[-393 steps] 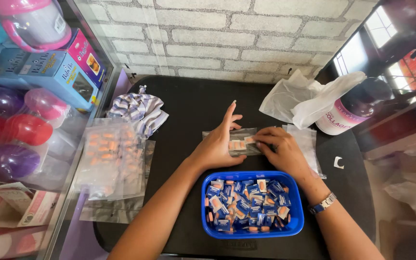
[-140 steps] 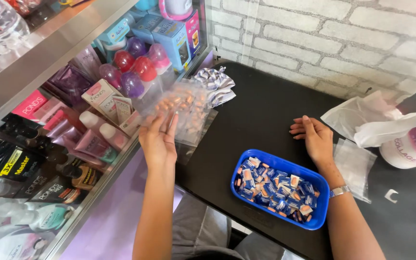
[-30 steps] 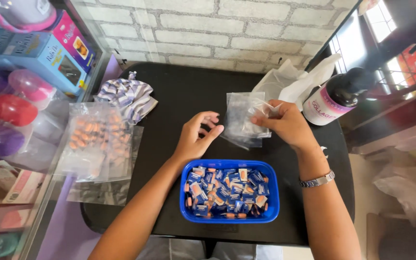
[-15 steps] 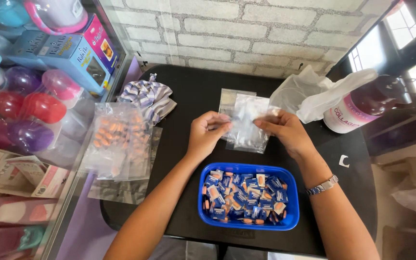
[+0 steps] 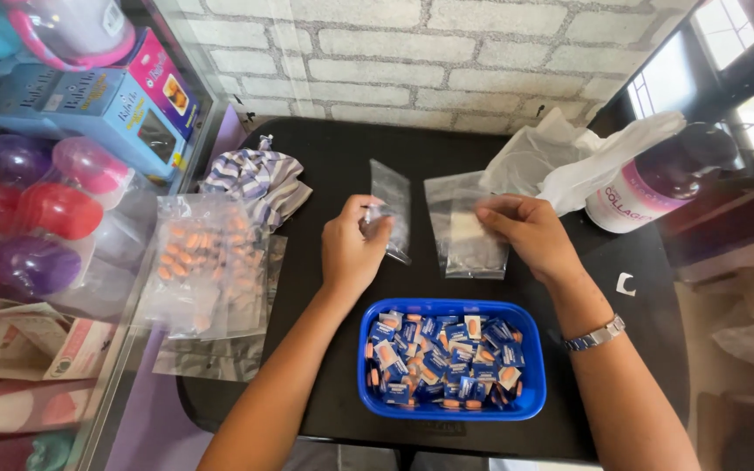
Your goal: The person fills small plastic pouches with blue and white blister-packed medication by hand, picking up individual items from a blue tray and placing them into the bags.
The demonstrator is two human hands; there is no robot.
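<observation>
Head view, left hand (image 5: 353,253) pinching clear bag (image 5: 392,209), right hand (image 5: 530,235) pinching bag stack (image 5: 469,228), blue tray (image 5: 451,414) near table edge.

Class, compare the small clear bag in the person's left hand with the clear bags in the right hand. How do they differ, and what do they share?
The single bag in the left hand is one narrow piece held upright, while the stacked bags in the right hand are several, wider and layered. The single bag looks empty and see-through; the stack looks cloudier, with a whitish patch. Both are small clear plastic bags, pinched near the top above the blue tray.
</observation>
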